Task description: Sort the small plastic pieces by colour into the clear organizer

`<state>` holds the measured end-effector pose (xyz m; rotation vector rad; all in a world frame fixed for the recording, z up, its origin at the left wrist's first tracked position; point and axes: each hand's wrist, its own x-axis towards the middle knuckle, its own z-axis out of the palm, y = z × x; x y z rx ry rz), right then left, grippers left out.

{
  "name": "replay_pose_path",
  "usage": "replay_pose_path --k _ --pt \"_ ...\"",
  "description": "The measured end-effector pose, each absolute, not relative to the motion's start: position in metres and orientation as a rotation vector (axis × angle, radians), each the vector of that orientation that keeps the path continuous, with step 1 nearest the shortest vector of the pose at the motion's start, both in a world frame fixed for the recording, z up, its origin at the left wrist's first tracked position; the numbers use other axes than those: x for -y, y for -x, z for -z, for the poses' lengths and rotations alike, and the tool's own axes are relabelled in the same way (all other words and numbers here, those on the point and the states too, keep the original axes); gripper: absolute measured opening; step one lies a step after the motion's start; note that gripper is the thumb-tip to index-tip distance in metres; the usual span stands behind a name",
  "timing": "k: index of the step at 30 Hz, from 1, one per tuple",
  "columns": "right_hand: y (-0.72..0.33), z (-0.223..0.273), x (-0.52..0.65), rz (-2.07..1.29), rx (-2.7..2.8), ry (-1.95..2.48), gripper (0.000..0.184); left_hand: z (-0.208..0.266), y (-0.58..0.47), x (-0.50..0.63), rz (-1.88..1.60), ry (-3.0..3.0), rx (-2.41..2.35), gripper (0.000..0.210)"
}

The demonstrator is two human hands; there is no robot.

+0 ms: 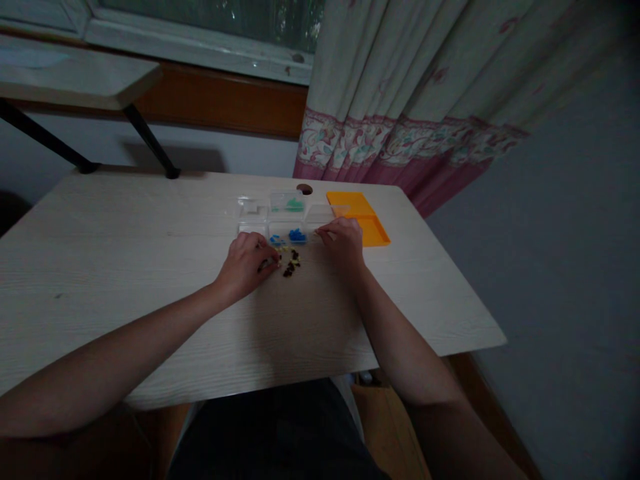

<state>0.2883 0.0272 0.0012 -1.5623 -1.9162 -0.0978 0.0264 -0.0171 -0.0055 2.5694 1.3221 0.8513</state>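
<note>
My left hand (244,265) rests at the left edge of a small pile of dark brown and pale yellow pieces (291,264), thumb and fingertips drawn together; whatever is between them is too small to name. Over the right compartment of a clear plastic box (267,219), my right hand (345,241) is closed in a pinch, with a tiny pale speck at its fingertips. Bright blue pieces (297,235) lie in the box's front middle compartment. Green pieces (295,205) show behind them, by the raised clear lids.
An orange open case (373,230) lies behind and right of my right hand. A round cable hole (305,189) sits at the back of the pale wooden table (150,267). A raised shelf (90,83) on black legs stands at the back left; a curtain (390,100) hangs behind.
</note>
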Motion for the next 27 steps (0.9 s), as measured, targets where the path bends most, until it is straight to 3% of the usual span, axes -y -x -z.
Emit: replay_pose_path --k 27 --pt "-0.2861 -0.0043 -0.0254 0.1 1.956 1.566 0.022 0.0085 -0.0268 0.0173 -0.812 -2.58 -1.288 0.023"
